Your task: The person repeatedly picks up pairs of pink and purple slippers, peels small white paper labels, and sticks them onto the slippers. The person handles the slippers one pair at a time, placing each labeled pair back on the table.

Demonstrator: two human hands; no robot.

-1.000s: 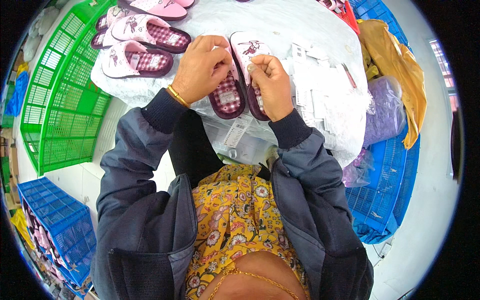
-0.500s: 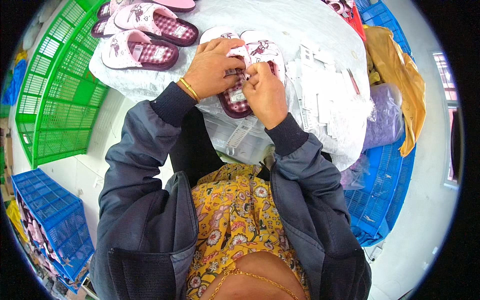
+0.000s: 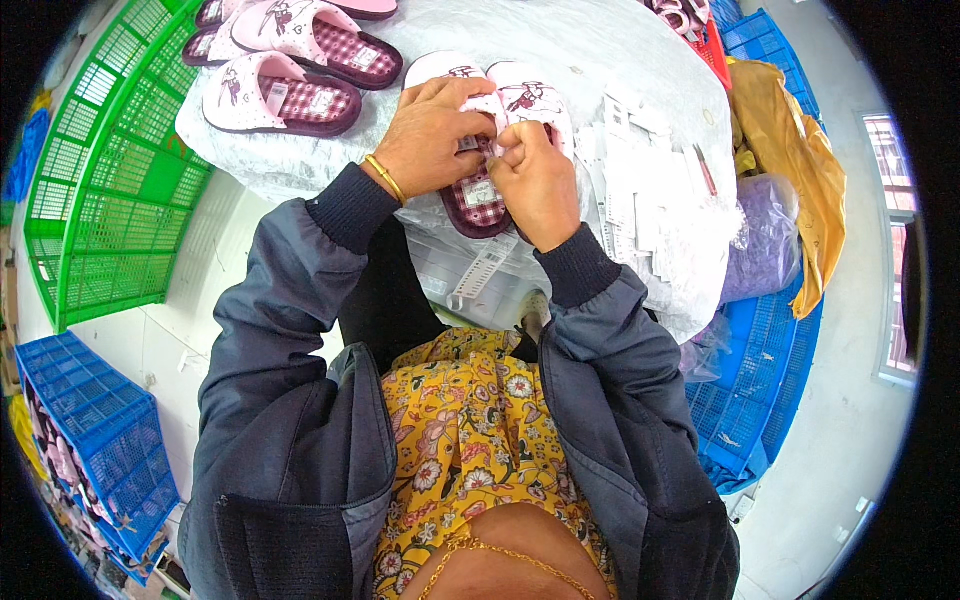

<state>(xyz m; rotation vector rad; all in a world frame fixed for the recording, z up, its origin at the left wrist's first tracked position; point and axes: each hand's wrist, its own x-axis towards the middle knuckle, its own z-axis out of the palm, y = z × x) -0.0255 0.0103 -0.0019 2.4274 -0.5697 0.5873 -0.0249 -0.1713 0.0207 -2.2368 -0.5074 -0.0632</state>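
A pair of pink slippers (image 3: 525, 98) with dark red checked insoles lies side by side on a white plastic-covered table (image 3: 600, 40), toes away from me. My left hand (image 3: 432, 135) rests over the left slipper and grips it, a gold bangle on its wrist. My right hand (image 3: 537, 180) is closed over the heel part of the right slipper, fingertips pinched at the straps beside the left hand. What the fingertips pinch is hidden.
More pink slippers (image 3: 285, 95) lie at the table's far left. A pile of white paper tags (image 3: 650, 190) sits right of my hands. A green crate (image 3: 100, 180) stands left, blue crates (image 3: 95, 440) lower left and right (image 3: 755, 390), and a yellow bag (image 3: 790, 150) at right.
Both hands have stayed on the pair of slippers; the right hand has shifted down toward the heel and the fingertips now meet at the straps. The view has tilted, so the table appears lower.
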